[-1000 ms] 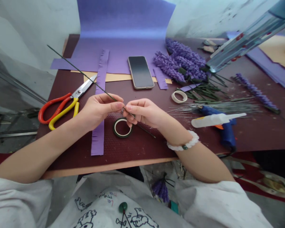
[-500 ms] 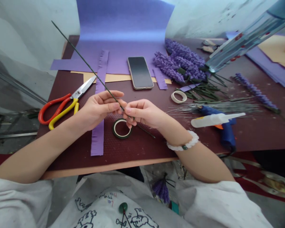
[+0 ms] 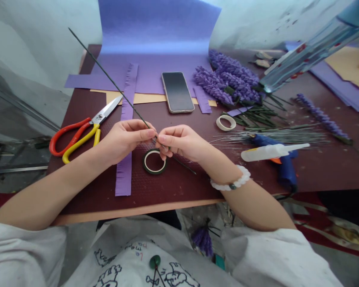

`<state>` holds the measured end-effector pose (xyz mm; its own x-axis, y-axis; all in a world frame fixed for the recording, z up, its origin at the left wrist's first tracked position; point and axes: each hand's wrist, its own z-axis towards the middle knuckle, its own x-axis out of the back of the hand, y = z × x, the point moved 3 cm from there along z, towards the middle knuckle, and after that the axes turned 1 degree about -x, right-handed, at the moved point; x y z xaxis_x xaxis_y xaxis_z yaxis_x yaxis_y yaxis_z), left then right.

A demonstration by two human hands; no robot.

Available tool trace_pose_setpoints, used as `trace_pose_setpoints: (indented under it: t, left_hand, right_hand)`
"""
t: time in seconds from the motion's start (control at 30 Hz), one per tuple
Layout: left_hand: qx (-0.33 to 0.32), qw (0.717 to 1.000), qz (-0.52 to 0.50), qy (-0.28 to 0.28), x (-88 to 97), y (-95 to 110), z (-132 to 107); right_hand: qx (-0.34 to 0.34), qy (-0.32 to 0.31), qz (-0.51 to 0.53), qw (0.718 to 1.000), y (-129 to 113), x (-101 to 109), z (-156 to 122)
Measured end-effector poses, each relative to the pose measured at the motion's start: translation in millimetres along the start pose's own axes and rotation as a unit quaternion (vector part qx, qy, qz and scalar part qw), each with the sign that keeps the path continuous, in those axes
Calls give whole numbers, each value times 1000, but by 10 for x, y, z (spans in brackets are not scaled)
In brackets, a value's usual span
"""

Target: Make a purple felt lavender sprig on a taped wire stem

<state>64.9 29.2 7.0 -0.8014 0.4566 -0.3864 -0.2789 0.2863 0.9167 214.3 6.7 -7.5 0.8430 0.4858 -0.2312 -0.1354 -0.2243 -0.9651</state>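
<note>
Both my hands meet above the dark red board, holding a thin green-wrapped floral wire (image 3: 116,88) between their fingertips. It runs from upper left, between my left hand (image 3: 127,140) and my right hand (image 3: 181,142), to lower right. Under my hands lies a roll of green floral tape (image 3: 145,161). A fringed purple paper strip (image 3: 123,175) lies beneath my left hand, and its upper part continues beyond the hand. The point where my fingers pinch the wire is partly hidden by them.
Red-and-yellow scissors (image 3: 86,135) lie left. A phone (image 3: 173,92) rests on purple paper (image 3: 77,81). Right stand purple paper lavender stems (image 3: 224,81), a small tape roll (image 3: 225,122), bundled wires (image 3: 272,136), a glue bottle (image 3: 271,152) and a blue glue gun (image 3: 285,173).
The wire has swung more upright, its upper end rising and moving right compared with a second ago. My hands have shifted only slightly and still hold it.
</note>
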Motion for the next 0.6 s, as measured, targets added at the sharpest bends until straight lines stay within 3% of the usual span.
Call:
trace_pose_setpoints:
  t: [0.27, 0.4, 0.6]
  left_hand:
    - [-21, 999, -3, -30, -20, 17, -8]
    - [-23, 999, -26, -11, -22, 28, -9]
    - [30, 998, -50, -32, -17, 5, 4]
  right_hand:
    - [-14, -17, 24, 999, -21, -10, 4]
    - [-18, -20, 24, 999, -14, -10, 3]
    - [-7, 13, 15, 1000, -7, -2, 1]
